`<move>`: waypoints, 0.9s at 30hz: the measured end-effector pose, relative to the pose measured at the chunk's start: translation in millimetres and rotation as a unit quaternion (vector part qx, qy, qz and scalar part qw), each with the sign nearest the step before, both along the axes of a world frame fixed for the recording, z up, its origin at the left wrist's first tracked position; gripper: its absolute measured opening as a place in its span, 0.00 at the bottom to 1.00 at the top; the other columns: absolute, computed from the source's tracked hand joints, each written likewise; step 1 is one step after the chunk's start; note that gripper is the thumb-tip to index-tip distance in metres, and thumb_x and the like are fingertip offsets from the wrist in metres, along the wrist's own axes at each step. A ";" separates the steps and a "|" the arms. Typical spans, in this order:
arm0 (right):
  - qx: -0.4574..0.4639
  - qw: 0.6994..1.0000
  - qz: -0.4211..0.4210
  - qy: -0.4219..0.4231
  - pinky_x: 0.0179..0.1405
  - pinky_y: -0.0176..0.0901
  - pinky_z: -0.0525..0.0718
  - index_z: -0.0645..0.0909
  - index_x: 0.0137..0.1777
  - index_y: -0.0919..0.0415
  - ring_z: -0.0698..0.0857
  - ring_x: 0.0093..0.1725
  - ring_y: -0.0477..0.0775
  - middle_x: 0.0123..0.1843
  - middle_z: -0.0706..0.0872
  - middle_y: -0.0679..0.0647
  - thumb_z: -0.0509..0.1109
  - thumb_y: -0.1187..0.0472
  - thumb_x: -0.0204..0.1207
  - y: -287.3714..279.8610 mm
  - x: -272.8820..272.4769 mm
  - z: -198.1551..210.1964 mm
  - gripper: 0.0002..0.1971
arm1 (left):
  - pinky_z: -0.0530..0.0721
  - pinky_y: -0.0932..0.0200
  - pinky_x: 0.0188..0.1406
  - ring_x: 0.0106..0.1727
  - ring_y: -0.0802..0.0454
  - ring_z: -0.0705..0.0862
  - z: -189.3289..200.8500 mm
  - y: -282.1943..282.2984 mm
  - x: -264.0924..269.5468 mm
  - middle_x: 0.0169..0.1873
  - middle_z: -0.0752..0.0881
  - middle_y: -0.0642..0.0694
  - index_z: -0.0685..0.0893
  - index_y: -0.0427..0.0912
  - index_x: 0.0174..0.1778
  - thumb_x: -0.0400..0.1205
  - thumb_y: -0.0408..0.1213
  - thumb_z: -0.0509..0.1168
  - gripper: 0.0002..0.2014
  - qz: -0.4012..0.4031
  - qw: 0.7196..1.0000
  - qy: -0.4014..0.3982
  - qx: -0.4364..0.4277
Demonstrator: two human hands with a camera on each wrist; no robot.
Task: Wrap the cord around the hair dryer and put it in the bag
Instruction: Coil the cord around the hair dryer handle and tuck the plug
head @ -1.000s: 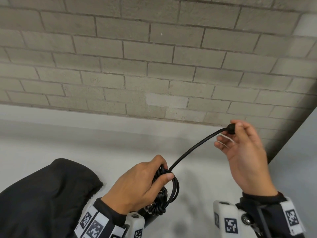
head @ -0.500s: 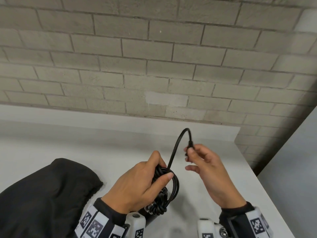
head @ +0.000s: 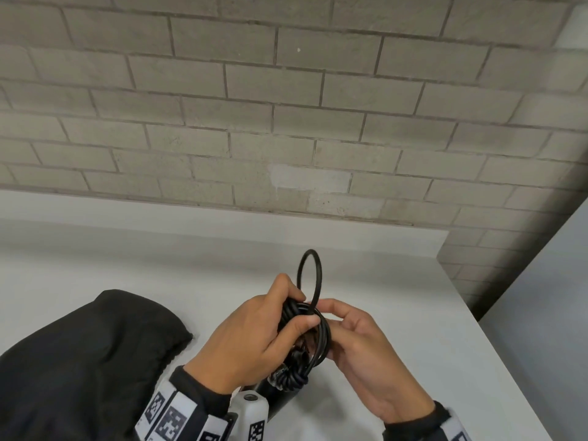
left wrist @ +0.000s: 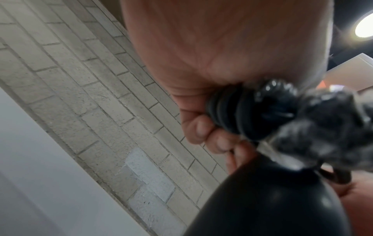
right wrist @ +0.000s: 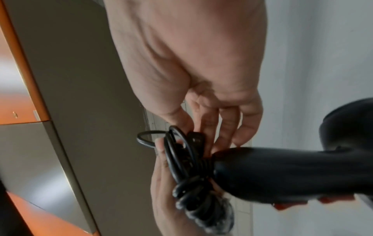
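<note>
The black hair dryer [right wrist: 282, 172] is held above the white table [head: 413, 313], its handle wound with coils of black cord [head: 319, 342]. My left hand [head: 286, 313] grips the handle and the coils, thumb pressed on top of them; its fingers [left wrist: 199, 127] curl round the cord [left wrist: 232, 115]. My right hand [head: 331, 313] is right against the coils, and its fingers [right wrist: 203, 126] pinch the cord's plug end [right wrist: 196, 138]. A small loop of cord [head: 310, 272] stands up above both hands. The black bag [head: 79, 361] lies on the table at the left.
A grey brick wall [head: 286, 122] runs along the table's back edge. The table's right edge [head: 496, 354] drops off close to my right hand. Bare tabletop lies between the hands and the wall.
My right hand has come in from the far right to the coils, bringing the plug end with it. The long free stretch of cord has shrunk to a small upright loop. The left hand stayed put.
</note>
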State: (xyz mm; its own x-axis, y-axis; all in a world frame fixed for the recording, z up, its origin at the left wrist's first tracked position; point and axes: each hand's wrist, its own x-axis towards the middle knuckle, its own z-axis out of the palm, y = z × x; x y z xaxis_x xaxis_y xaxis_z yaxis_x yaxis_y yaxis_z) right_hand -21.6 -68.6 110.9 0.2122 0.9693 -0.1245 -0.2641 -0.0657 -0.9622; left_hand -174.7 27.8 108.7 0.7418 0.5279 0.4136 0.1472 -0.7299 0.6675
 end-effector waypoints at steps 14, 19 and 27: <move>0.072 0.997 -0.004 -0.009 0.53 0.45 0.87 0.78 0.63 0.67 0.91 0.51 0.64 0.51 0.91 0.70 0.73 0.66 0.74 -17.5 -13.2 -13.6 0.19 | 0.74 0.64 0.30 0.25 0.59 0.77 -4.5 4.5 2.5 0.27 0.81 0.57 0.72 0.55 0.49 0.81 0.57 0.63 0.12 -0.002 0.994 -0.062 -0.090; 0.072 0.995 -0.037 -0.063 0.52 0.48 0.87 0.79 0.61 0.63 0.88 0.47 0.64 0.48 0.92 0.67 0.70 0.70 0.76 -19.0 -15.1 -12.1 0.13 | 0.81 0.61 0.35 0.32 0.60 0.81 -5.6 -0.2 8.7 0.35 0.86 0.56 0.76 0.57 0.49 0.80 0.47 0.72 0.10 0.013 0.984 -0.092 -0.154; 0.049 0.969 -0.025 -0.242 0.47 0.33 0.84 0.75 0.59 0.45 0.88 0.51 0.45 0.48 0.92 0.48 0.61 0.68 0.83 -30.7 -16.6 -1.7 0.15 | 0.85 0.56 0.39 0.35 0.59 0.83 -6.6 -5.2 13.4 0.40 0.86 0.58 0.75 0.58 0.50 0.81 0.43 0.71 0.11 0.017 0.984 -0.084 -0.159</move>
